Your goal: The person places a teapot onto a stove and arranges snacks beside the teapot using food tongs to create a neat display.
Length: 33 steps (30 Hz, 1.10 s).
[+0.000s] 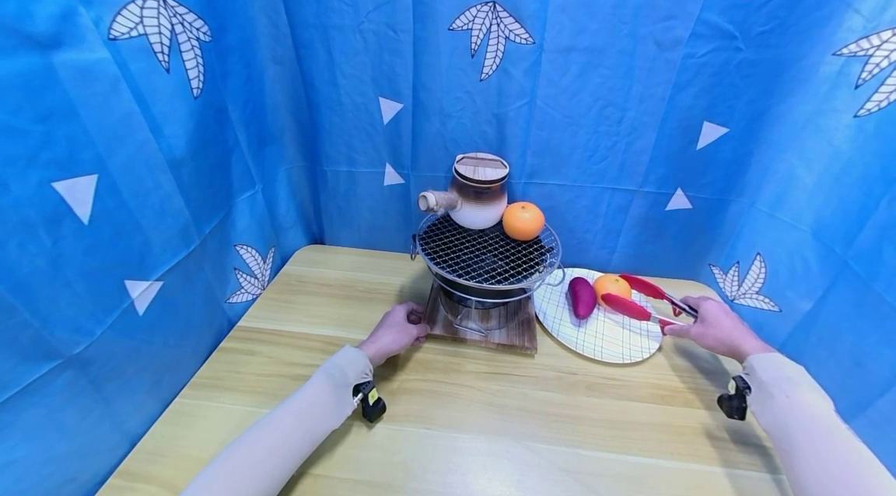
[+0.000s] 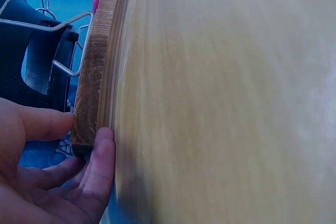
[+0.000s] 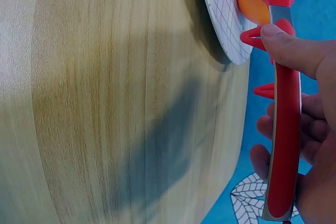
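Note:
My right hand point(image 1: 717, 325) grips red-tipped tongs point(image 3: 287, 140) by their handles. The two red tips lie around the near side of an orange point(image 1: 610, 289) on the checked plate point(image 1: 609, 348); whether they press on it, I cannot tell. A purple, eggplant-like piece point(image 1: 582, 298) lies beside that orange. My left hand point(image 1: 395, 333) holds the front left corner of a dark wooden board point(image 2: 95, 77), thumb on its top and fingers at its lower edge. On the board stands a stove with a round wire grill point(image 1: 483, 259).
A clay pot point(image 1: 483, 204) with a wooden lid and side handle stands on the grill's back part. Another orange point(image 1: 523, 221) sits on the grill's right side. The pale wooden table point(image 1: 448, 418) is bounded by a blue curtain point(image 1: 595, 92) behind and at both sides.

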{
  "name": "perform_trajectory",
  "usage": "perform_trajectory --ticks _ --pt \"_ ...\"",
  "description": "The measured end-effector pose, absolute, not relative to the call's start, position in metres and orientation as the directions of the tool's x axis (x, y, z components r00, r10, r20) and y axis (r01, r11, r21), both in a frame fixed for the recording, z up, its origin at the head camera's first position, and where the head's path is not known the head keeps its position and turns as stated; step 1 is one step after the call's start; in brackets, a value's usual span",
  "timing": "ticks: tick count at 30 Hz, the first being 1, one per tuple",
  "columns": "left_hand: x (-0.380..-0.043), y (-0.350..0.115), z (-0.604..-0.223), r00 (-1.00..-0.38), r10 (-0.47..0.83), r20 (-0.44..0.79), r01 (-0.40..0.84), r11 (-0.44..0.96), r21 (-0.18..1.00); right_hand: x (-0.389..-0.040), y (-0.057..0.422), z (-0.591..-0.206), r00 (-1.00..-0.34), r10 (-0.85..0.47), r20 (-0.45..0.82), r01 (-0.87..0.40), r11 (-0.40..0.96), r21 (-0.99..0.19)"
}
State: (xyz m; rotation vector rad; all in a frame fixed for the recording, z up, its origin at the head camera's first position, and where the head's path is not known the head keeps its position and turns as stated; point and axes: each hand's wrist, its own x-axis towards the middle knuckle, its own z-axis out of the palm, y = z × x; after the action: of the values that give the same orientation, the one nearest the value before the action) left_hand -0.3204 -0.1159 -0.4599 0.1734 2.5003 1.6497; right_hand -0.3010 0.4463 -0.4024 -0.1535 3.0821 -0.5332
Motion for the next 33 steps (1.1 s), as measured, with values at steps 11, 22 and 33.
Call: perform_trajectory --ticks 11,22,33 --pt "-0.321 -0.117 -0.46 -0.982 0.176 -0.061 0.013 0.388 0.922 -0.298 0.45 -0.402 -0.996 -0.089 0.011 -0.088 0.938 -0.336" --pt "-0.32 -0.116 -0.461 -0.982 0.175 -0.065 0.008 0.391 0.92 -0.293 0.447 -0.391 -0.996 -0.093 0.018 -0.094 0.937 -0.336" --pt "-0.319 -0.117 -0.461 -0.982 0.179 -0.061 0.015 0.395 0.919 -0.287 0.444 -0.38 -0.994 -0.108 0.025 -0.11 0.934 -0.339"
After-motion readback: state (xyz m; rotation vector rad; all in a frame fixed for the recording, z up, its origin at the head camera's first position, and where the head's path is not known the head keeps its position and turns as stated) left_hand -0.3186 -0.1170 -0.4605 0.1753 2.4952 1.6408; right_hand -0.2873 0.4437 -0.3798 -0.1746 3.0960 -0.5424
